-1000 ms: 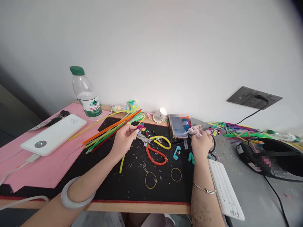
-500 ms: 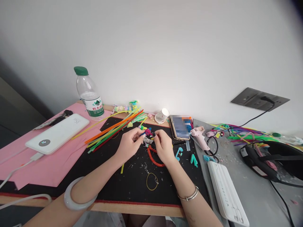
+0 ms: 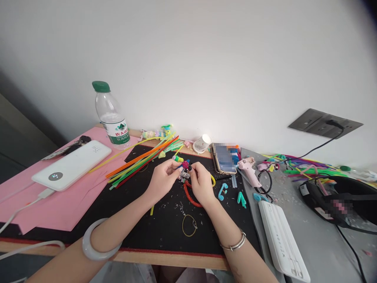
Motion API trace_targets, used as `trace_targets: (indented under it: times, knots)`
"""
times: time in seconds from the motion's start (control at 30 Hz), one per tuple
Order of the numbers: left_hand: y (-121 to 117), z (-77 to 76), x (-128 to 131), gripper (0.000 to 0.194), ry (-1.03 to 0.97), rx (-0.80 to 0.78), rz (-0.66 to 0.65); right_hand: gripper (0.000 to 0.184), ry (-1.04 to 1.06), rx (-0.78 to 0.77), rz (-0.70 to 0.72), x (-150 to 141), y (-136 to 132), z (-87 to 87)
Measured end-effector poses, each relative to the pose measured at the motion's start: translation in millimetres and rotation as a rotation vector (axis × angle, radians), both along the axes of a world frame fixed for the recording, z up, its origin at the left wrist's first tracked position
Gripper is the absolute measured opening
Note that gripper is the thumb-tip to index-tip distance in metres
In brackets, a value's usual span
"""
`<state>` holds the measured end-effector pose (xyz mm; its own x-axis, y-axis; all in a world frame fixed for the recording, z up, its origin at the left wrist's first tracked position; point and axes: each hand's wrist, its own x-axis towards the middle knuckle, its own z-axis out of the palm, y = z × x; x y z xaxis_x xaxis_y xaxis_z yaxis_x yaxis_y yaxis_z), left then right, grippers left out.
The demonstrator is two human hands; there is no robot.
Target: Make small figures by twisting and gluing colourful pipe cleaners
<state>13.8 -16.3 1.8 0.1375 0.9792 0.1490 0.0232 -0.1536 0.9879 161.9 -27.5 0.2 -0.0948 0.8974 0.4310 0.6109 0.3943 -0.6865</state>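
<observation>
My left hand (image 3: pixel 162 177) is closed in a pinch on a small fuzzy piece of magenta and blue pipe cleaner (image 3: pixel 186 164). Facing it, my right hand (image 3: pixel 203 184) has thumb and forefinger pressed together at the piece's right side, by a small dark bit whose kind I cannot make out. A yellow-green coil (image 3: pixel 178 158) shows just above the left fingertips. Under the fingertips lies a small grey metallic object (image 3: pixel 185 175), too small to name. A red fuzzy strip (image 3: pixel 191 199) curves below, partly behind my right hand, and a yellow loop (image 3: pixel 213 181) shows beyond that hand.
Pipe cleaners (image 3: pixel 147 159) lie left on the black mat (image 3: pixel 141 232). A bottle (image 3: pixel 113 122) and power bank (image 3: pixel 72 167) stand on pink paper (image 3: pixel 70 208). Behind are a paper cup (image 3: pixel 202 144) and phone (image 3: pixel 224 158); rightward, a glue gun (image 3: pixel 249 173) and white power bank (image 3: pixel 282 239).
Both hands stay nearly in place. The magenta piece between them has turned slightly, and more of the yellow loop shows beside my right hand.
</observation>
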Motion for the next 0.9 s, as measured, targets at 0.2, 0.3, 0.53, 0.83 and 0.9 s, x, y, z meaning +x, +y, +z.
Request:
trace_targets:
  times: [0.2,0.3,0.53,0.83,0.9]
  knots:
    - [3.2,-1.0,2.2,0.018,-0.158,-0.144,0.008,0.016,-0.014,-0.008,-0.001,-1.7,0.7,-0.7]
    - [2.9,-1.7,2.9,0.020,-0.243,-0.211,0.002,0.016,-0.014,-0.016,0.004,-2.3,0.4,-0.6]
    - [2.1,-3.2,4.4,0.017,-0.398,-0.336,-0.035,0.016,0.013,-0.040,0.006,-3.7,0.3,-2.5]
    - [3.1,-3.2,3.1,0.015,-0.530,-0.407,-0.078,0.020,0.178,-0.142,0.006,-5.6,-0.4,-4.8]
    - [3.4,-3.2,2.4,0.014,-0.542,-0.416,-0.084,0.020,0.219,-0.161,0.005,-5.6,0.1,-5.5]
